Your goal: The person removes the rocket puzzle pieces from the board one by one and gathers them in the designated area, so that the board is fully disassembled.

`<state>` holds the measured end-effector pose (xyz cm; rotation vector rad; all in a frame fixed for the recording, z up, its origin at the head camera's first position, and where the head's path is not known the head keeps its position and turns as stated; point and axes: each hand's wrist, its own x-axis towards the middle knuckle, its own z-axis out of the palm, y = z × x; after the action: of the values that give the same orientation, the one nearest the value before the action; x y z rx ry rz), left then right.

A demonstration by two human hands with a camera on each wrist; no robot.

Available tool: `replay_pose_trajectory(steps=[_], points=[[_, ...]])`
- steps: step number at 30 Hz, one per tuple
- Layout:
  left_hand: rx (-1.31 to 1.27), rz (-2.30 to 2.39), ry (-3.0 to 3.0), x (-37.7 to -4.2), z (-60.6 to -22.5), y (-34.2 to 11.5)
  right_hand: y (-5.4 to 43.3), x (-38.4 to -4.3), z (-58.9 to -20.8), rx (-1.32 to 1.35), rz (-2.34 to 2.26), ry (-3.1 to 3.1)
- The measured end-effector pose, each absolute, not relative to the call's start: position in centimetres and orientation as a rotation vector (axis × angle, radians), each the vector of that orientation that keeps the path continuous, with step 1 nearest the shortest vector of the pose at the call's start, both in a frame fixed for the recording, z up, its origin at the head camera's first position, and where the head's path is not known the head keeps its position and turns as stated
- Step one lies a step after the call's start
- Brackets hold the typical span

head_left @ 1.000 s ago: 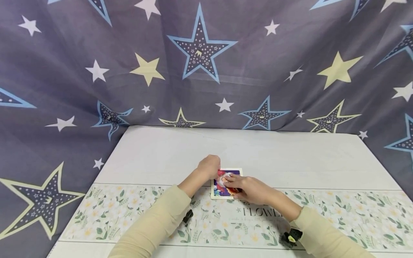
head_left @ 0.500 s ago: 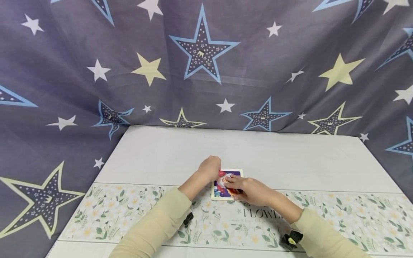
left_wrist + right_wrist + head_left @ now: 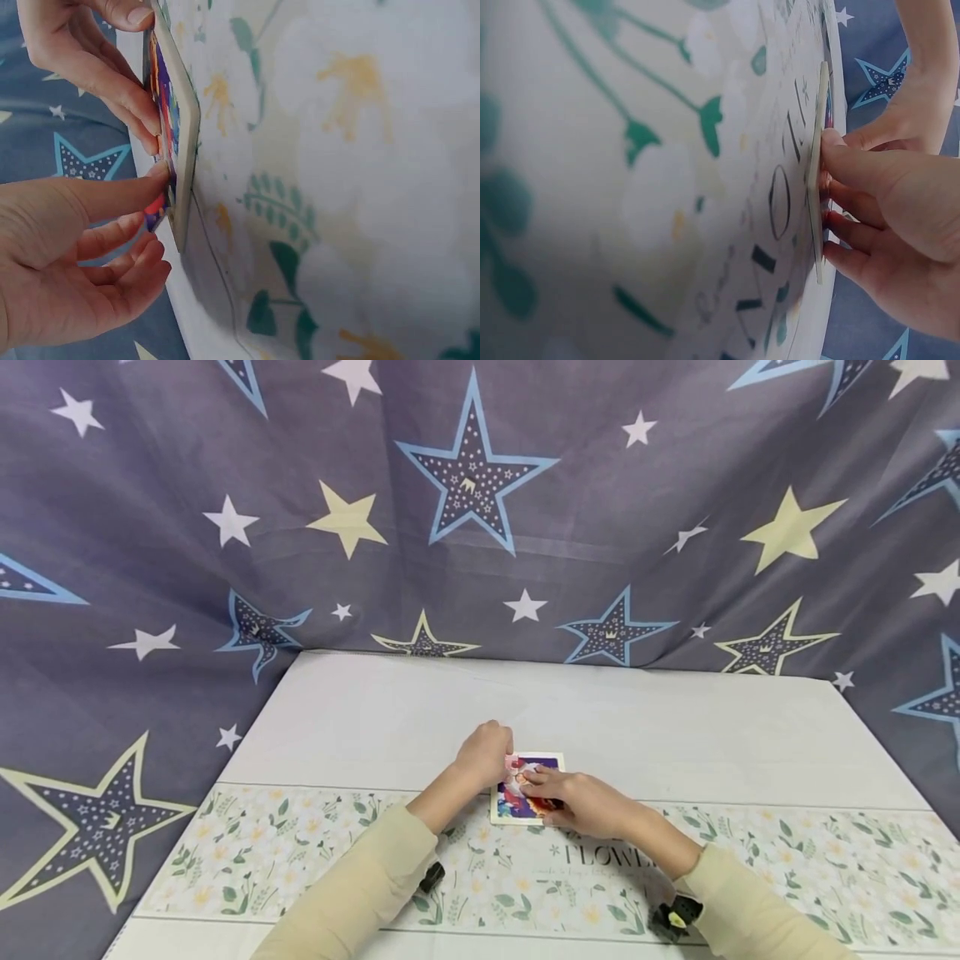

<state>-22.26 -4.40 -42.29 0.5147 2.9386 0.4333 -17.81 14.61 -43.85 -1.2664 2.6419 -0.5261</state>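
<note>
A small square jigsaw puzzle point(image 3: 504, 820) with a cream border and a colourful red, purple and white picture lies flat on the table. My left hand point(image 3: 483, 753) is at its far left corner, thumb and fingers pinching a puzzle piece point(image 3: 154, 219) whose edge stands tilted up from the board in the left wrist view. Beside the fingertips a pale pink patch shows in the head view. From the right, my right hand point(image 3: 585, 800) rests on the picture with extended fingers, its thumb by the near right edge, hiding part of the picture.
The white table cover point(image 3: 360, 718) carries a floral band point(image 3: 300, 852) with dark lettering under the right wrist. A grey star-patterned cloth point(image 3: 600, 527) hangs behind and along the sides. Dark wrist cameras point(image 3: 675, 917) sit under both forearms.
The left hand has shifted slightly left at the corner, and a pale pink patch shows where red was before. The right hand stays in place on the puzzle.
</note>
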Motion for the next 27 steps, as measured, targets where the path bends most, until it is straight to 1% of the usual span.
replay_pose_trajectory(steps=[8, 16, 21, 27], points=[[0.545, 0.809, 2.862, -21.6, -42.8, -5.4, 14.6, -17.7, -44.1, -1.247, -0.545, 2.626], [0.489, 1.171, 2.792, -22.1, -43.2, -6.4, 14.7, -17.8, -44.2, -1.247, -0.554, 2.639], [0.35, 1.341, 2.709, -22.3, -43.3, -7.2, 14.7, -17.8, -44.1, -1.248, -0.55, 2.635], [0.113, 1.455, 2.59, -22.6, -43.4, -8.2, 14.7, -17.8, -44.1, -1.239, -0.545, 2.633]])
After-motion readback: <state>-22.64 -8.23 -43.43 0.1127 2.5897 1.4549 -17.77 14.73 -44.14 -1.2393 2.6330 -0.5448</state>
